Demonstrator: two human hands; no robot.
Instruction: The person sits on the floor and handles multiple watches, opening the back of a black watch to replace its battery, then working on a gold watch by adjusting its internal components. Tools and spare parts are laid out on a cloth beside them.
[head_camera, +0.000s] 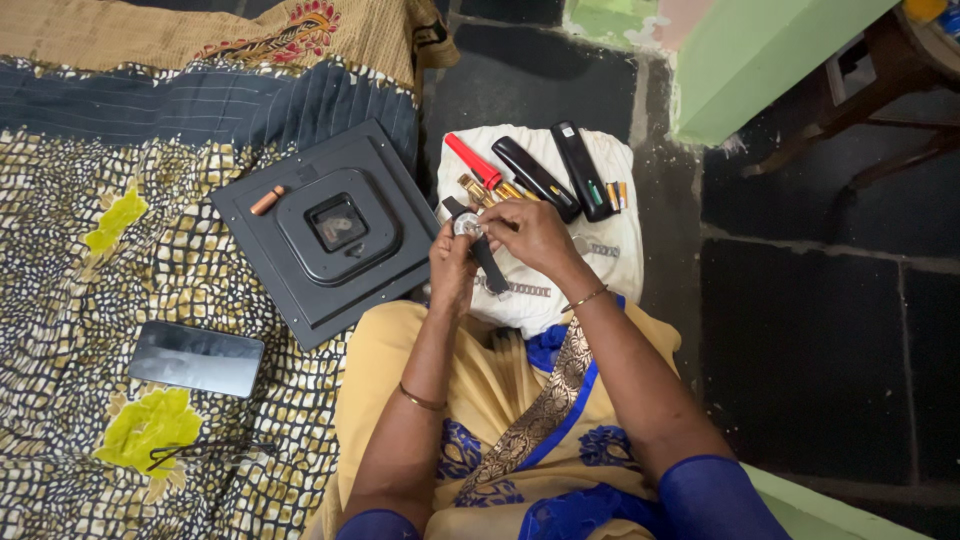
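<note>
Watch face mostly hidden by fingers; batteries small, count approx. Both forearms reach fwd over lap, wrists bent inward. Left hand (452, 268) closed round the black-strapped wristwatch with round silver case (468, 226), held above the white folded cloth (610, 250) on the floor. Right hand (535, 235) curls over it, fingertips pinched on the case. On cloth: 1 red-handled tool (472, 160), 2 black remote controls (558, 172), approx 4 small cylindrical batteries (610, 194). On patterned bedspread (70, 300): 1 square black wall clock, back up (330, 228), 1 black smartphone (196, 358), 1 pair thin-framed spectacles (205, 450).
</note>
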